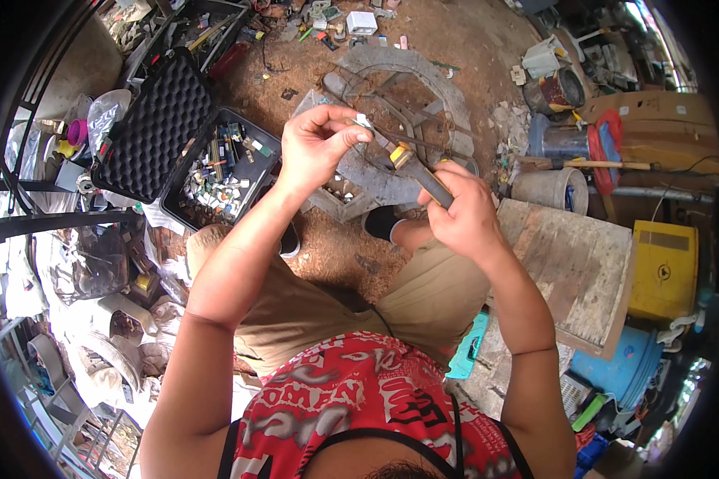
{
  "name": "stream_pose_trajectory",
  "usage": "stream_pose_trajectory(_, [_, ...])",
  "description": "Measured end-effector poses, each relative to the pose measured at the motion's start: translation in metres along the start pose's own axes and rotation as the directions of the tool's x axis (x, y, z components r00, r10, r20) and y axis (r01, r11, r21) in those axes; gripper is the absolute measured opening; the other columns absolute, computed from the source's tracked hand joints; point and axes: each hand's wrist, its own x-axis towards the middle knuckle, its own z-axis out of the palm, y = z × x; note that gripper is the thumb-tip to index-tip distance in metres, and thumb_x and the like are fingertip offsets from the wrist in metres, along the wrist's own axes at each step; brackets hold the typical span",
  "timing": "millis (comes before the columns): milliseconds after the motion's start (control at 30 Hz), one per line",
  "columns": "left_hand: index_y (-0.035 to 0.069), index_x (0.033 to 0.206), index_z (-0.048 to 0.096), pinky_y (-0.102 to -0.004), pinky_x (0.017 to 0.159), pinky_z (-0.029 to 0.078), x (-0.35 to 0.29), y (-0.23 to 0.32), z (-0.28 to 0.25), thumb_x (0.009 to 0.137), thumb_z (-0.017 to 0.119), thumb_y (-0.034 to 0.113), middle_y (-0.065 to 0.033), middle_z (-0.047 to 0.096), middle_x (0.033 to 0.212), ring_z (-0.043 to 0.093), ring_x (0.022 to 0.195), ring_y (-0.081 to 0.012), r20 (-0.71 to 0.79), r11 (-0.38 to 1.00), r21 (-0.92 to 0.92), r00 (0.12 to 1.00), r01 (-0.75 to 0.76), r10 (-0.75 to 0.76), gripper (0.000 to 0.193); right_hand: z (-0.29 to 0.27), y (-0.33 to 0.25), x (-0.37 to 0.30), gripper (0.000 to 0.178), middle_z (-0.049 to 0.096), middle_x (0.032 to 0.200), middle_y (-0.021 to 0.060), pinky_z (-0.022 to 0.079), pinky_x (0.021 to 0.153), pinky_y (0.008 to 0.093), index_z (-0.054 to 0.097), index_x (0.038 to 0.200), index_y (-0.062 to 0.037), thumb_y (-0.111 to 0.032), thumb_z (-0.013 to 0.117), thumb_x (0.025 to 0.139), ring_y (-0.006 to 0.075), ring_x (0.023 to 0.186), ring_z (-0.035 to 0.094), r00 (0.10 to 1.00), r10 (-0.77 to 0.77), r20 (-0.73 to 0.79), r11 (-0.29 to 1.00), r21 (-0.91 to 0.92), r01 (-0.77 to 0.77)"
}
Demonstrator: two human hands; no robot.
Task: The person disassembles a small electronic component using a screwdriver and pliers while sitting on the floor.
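Above the round stone-like frame, my left hand pinches a small white piece between thumb and fingertips. What kind of piece it is, I cannot make out. My right hand is closed around the handle of a bladed hand tool, grey with a yellow collar. Its metal end points up and left toward the white piece, close to my left fingertips. Whether the two touch is unclear. Left of my left forearm lies an open black case, its foam-lined lid folded back, holding many small circuit boards and sticks.
A worn wooden board stands by my right knee, with a yellow box and blue bucket beyond. A whitish bucket lies at right. Scraps and a white box litter the far floor. A turquoise object lies beside my right thigh.
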Motion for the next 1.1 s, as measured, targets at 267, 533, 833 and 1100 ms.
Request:
stream_pose_trajectory(267, [0.001,0.094,0.072,-0.0186,0.062,0.048,0.002,0.003,0.001,0.078,0.082,0.011,-0.0036,0.074,0.076,0.062,0.069,-0.0025,-0.08,0.988,0.134,0.993,-0.076,0.087,0.022,0.028,0.009,-0.008,0.023,0.061,0.107,0.0172,0.053,0.079,0.0418,0.064,0.091,-0.0005,-0.003,0.068,0.068,0.0358,0.091,0.063,0.97,-0.113,-0.215,0.96,-0.276,0.051])
stream_pose_trajectory(533, [-0.001,0.106,0.069,-0.0281,0.077,0.056,0.009,0.018,0.002,0.071,0.087,0.012,-0.0057,0.072,0.096,0.067,0.087,-0.0104,0.04,0.988,0.152,0.999,-0.037,0.031,0.041,-0.004,0.0,0.004,0.013,0.065,0.095,0.0152,0.053,0.074,0.0423,0.066,0.083,-0.0027,-0.003,0.065,0.07,0.0347,0.082,0.065,0.992,0.128,0.01,0.99,-0.057,-0.127])
stream_pose_trajectory(833, [0.007,0.103,0.072,-0.0286,0.069,0.055,0.002,0.018,0.007,0.068,0.088,0.013,-0.0083,0.07,0.09,0.068,0.08,-0.0204,0.204,0.482,0.751,0.853,-0.452,0.481,0.039,-0.026,-0.007,0.017,0.01,0.063,0.083,0.0185,0.051,0.075,0.0465,0.065,0.08,-0.0026,-0.01,0.062,0.075,0.0392,0.078,0.063,0.985,0.123,0.117,0.975,-0.198,-0.098])
stream_pose_trajectory(1100, [0.007,0.095,0.074,-0.0273,0.058,0.054,0.003,0.02,0.012,0.071,0.081,0.005,-0.0063,0.07,0.084,0.067,0.068,-0.0168,0.213,0.439,0.756,0.816,-0.486,0.537,0.025,-0.031,-0.014,0.03,0.01,0.062,0.079,0.0177,0.049,0.068,0.0457,0.064,0.077,-0.0018,-0.005,0.058,0.07,0.0371,0.07,0.062,0.993,0.049,0.104,0.949,-0.314,-0.014])
